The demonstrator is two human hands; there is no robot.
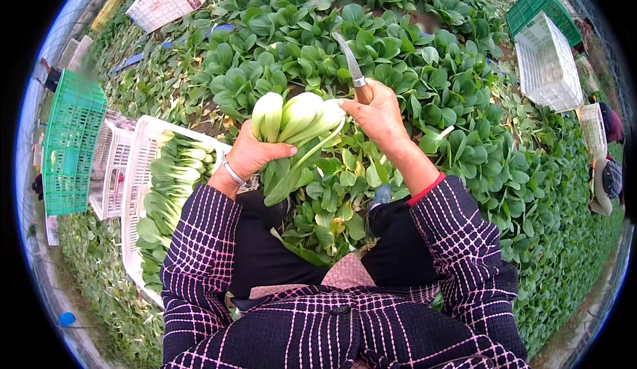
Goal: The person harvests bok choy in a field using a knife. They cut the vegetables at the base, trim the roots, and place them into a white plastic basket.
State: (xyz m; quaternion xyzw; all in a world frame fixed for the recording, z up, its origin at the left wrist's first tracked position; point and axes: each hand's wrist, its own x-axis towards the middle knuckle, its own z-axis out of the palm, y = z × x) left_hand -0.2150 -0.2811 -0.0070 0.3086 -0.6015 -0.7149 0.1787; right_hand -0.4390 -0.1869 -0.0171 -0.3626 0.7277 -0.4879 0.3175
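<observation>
My left hand [256, 152] is wrapped around a bunch of bok choy [301, 115], its pale stalk bases facing up and away and its leaves hanging below. In my right hand [385, 118] is a knife with a curved blade [349, 60] and a wooden handle [364, 93], its tip pointing away from me. The right thumb and a finger touch the base of the rightmost head, where one loose outer leaf stalk [321, 146] bends down from the bunch. At my left stands a white plastic crate [130, 195] holding rows of cut bok choy [174, 185].
Growing bok choy [308, 53] covers the ground ahead and to the right. Between my feet lie loose and yellowing leaves [323, 220]. Green crates [74, 142] are stacked at far left; white crates [550, 65] stand at far right. Other people [611, 123] are near the right rim.
</observation>
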